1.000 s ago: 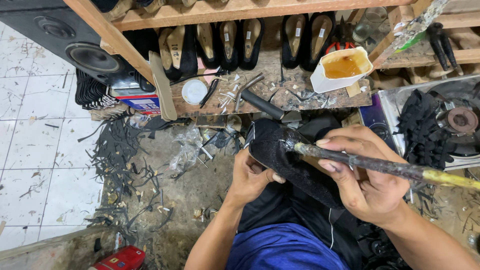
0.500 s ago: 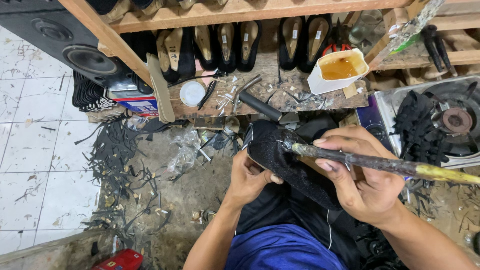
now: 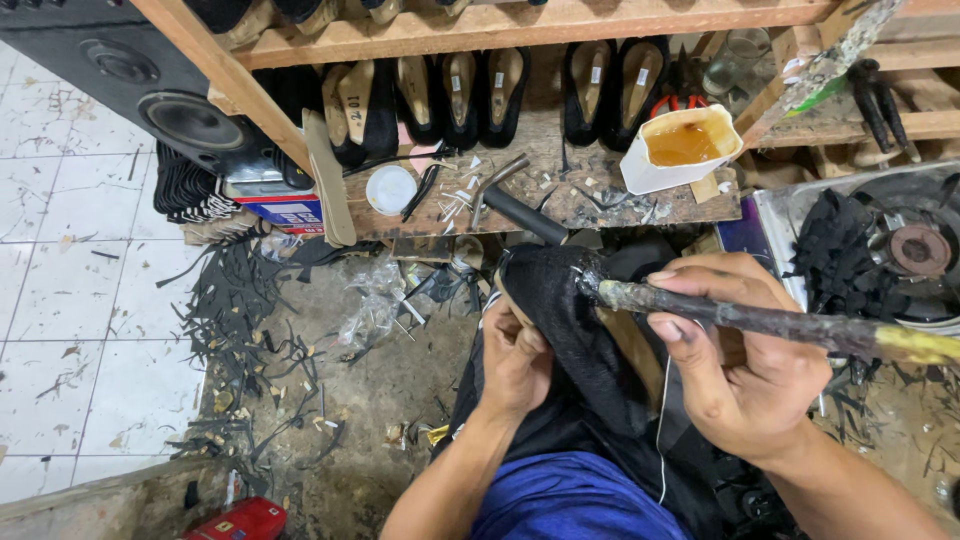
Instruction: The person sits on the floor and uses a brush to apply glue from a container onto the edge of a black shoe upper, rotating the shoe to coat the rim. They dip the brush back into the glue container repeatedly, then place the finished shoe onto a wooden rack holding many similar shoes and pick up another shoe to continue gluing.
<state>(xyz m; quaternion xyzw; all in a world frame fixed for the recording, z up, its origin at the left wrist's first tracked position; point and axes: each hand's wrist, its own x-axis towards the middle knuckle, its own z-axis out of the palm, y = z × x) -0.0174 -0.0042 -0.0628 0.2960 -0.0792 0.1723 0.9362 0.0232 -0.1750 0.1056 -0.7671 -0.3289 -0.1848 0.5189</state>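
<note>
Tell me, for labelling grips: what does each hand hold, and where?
Right hand grips the glue-caked brush mid-handle; left hand holds the black shoe upper by its side.

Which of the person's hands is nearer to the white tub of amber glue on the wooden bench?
Right. The right hand grips the glue-caked brush just below the white tub. The left hand holds the black shoe further left, farther from the tub.

Both forearms bare, no sleeves, watch or rings; left hand (image 3: 515, 365) and right hand (image 3: 745, 370) ungloved; blue cloth (image 3: 575, 500) over the lap, dark fabric (image 3: 690, 490) beside it
</note>
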